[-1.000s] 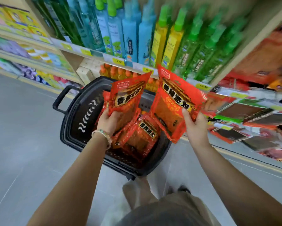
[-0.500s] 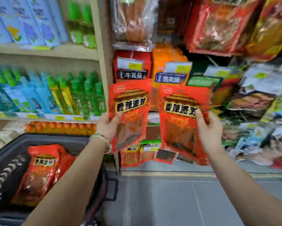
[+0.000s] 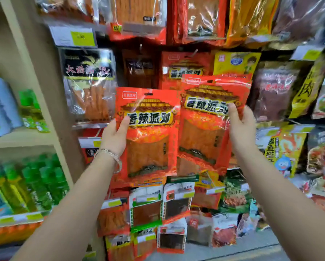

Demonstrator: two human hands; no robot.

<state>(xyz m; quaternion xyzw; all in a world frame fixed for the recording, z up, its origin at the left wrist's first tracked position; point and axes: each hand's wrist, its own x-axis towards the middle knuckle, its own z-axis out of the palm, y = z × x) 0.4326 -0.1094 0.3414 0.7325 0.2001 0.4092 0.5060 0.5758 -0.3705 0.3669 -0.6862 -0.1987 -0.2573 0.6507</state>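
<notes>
Left packet (image 3: 148, 140) and right packet (image 3: 205, 129), matching red snack bags, are held up before a hanging snack display (image 3: 276, 91).
The left hand (image 3: 113, 137) grips the left packet by its left edge at the frame's centre, thumb across the front. The right hand (image 3: 239, 125) clasps the right packet by its right edge, slightly higher, edge to edge with the first. A matching packet (image 3: 184, 70) hangs behind, upper centre. At lower left, green bottles (image 3: 35, 185) stand on a shelf (image 3: 22, 219).

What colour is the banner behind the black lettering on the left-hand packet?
Yellow, on the red-orange snack packet in the left hand; head view shows it best.
</notes>
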